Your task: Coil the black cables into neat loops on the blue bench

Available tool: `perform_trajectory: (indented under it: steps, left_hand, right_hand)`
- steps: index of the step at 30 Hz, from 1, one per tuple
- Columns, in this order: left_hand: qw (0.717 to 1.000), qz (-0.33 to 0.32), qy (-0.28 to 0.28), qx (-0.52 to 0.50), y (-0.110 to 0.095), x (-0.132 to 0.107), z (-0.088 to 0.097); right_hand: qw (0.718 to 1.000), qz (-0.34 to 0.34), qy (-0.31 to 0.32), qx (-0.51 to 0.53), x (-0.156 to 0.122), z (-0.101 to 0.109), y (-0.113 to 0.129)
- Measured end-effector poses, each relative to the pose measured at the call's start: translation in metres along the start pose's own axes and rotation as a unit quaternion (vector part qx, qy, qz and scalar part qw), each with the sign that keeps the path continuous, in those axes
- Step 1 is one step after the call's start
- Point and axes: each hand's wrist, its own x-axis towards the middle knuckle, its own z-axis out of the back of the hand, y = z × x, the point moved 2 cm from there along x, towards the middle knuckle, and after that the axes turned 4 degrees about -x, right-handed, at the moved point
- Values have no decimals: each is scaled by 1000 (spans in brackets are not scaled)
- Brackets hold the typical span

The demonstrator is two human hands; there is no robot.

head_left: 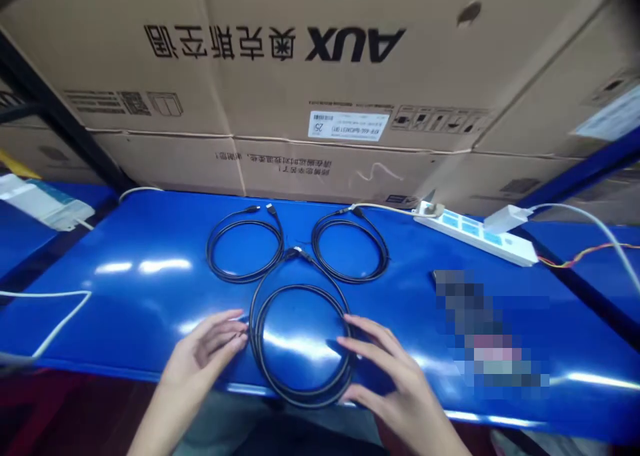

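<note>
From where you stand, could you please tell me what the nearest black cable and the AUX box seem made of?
The cable looks satin plastic or rubber: soft highlights along its coils. The AUX box seems matte brown cardboard, going by its creases.

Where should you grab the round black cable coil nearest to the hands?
I'd pinch the round black cable coil by its two sides: the left hand from the left, the right hand from the right. Strands bunch together there. Its far plug ends stretch away from the ring, so pulling those might loosen it.
</note>
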Motion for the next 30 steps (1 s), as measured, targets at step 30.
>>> perform_trajectory:
  steps: [30]
  left_hand:
    - [874,-279,-185,351,-7,1,13]
  right_hand:
    - [974,-176,33,141,15,8,2]
